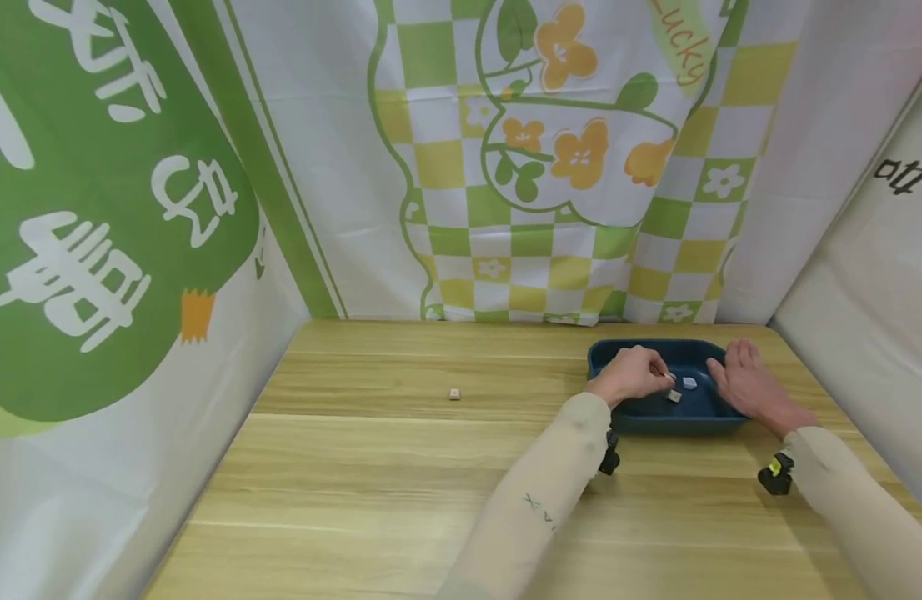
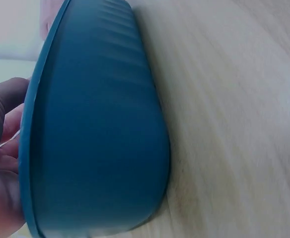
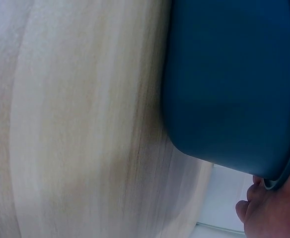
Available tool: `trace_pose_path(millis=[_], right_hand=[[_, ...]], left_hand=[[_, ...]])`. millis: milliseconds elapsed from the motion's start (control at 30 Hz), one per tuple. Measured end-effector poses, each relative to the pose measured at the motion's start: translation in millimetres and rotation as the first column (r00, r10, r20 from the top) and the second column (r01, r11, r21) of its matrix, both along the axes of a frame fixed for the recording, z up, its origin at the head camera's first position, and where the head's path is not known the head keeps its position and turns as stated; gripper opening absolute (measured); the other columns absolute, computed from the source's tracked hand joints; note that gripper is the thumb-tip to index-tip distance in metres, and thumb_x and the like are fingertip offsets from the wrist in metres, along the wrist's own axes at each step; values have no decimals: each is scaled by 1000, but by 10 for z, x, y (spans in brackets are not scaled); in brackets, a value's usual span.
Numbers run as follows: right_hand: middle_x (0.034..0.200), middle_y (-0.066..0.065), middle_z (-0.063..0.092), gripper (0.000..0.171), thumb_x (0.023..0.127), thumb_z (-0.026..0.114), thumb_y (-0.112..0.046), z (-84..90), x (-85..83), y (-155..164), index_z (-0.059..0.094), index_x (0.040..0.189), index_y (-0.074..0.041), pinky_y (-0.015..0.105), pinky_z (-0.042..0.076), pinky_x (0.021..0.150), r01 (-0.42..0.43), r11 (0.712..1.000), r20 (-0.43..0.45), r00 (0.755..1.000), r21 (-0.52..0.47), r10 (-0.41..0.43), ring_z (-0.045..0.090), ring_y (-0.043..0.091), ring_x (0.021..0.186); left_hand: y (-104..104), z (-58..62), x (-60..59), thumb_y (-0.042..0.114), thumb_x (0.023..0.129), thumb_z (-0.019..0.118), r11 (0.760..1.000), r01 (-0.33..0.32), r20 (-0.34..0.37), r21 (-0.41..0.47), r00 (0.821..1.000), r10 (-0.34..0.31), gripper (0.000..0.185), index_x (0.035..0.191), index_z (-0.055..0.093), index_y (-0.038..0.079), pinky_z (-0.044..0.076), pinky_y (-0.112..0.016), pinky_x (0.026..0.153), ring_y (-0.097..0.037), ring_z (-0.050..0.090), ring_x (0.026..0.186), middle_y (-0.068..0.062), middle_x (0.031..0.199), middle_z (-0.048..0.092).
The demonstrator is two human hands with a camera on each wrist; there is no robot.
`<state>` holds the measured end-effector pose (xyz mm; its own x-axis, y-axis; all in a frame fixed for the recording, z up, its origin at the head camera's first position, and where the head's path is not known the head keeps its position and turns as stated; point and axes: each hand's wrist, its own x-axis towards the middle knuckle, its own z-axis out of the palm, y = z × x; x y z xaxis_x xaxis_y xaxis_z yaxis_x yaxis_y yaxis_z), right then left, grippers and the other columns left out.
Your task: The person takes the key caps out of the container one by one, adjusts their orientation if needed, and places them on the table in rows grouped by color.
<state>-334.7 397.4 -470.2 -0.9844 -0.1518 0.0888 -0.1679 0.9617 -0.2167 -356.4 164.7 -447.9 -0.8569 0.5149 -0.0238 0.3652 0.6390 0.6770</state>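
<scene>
Cream-sleeved forearms reach across the pale wooden table (image 1: 401,467) toward its far right corner, where a dark blue plastic tray (image 1: 659,421) sits. Left hand (image 1: 630,375) pinches a small white piece (image 1: 669,379) over the tray; right hand (image 1: 746,383) rests flat on the rim, fingers together. A loose pinch could drop the piece outside the tray. Farther left lies a small beige cube (image 1: 454,393).

Dark blue tray (image 1: 659,414) looking like smooth matt plastic with faint ribbing on its outer wall, table (image 1: 401,467) showing pale wood grain with a soft sheen, far backdrop (image 1: 551,167) hanging as printed cloth, sleeves (image 1: 536,500) looking like thin beige fabric
</scene>
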Motion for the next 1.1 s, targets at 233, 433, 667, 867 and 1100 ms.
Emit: trace_pose_path(millis=[233, 433, 667, 867, 1100], right_hand=[[146, 52, 2, 76, 108, 15, -39, 20, 20, -3, 8, 139, 31, 64, 6, 116, -3, 1000, 40, 999, -11, 4, 3, 63, 139], [146, 52, 1, 75, 108, 14, -38, 20, 21, -5, 6, 139, 30, 64, 6, 116, 2, 1000, 50, 999, -7, -2, 2, 62, 139], [145, 53, 4, 74, 108, 15, -36, 13, 31, -7, 8, 138, 31, 64, 7, 116, -9, 1000, 26, 1000, 8, 9, 5, 63, 137], [145, 53, 4, 75, 108, 13, -38, -2, 33, 6, 9, 138, 31, 63, 5, 117, -16, 1000, 26, 1000, 13, 15, 5, 63, 138], [145, 53, 4, 75, 108, 15, -37, 18, 30, 2, 8, 138, 31, 64, 6, 116, -19, 1000, 27, 999, 0, 19, 5, 63, 138]], left_hand=[[-139, 80, 14, 26, 91, 71, 991, 0, 67, 135, 998, -9, 7, 93, 67, 20, 50, -19, 60, -6, 63, 70, 10, 84, 65], [-242, 125, -2, 21, 92, 68, 978, 9, 96, 208, 995, -30, 6, 96, 65, 18, 51, -20, 60, -9, 65, 71, 8, 83, 65], [-340, 131, -47, 23, 94, 66, 977, 33, 30, 209, 999, -40, 9, 101, 67, 18, 48, -18, 63, -4, 61, 71, 10, 85, 65], [-425, 155, -82, 26, 94, 66, 983, 50, -26, 178, 999, -46, 16, 107, 70, 17, 48, -15, 65, 0, 62, 71, 10, 88, 68], [-584, 198, -103, 31, 93, 67, 984, 49, -74, 169, 997, -37, 15, 103, 67, 19, 47, -15, 65, 0, 61, 72, 11, 88, 67]])
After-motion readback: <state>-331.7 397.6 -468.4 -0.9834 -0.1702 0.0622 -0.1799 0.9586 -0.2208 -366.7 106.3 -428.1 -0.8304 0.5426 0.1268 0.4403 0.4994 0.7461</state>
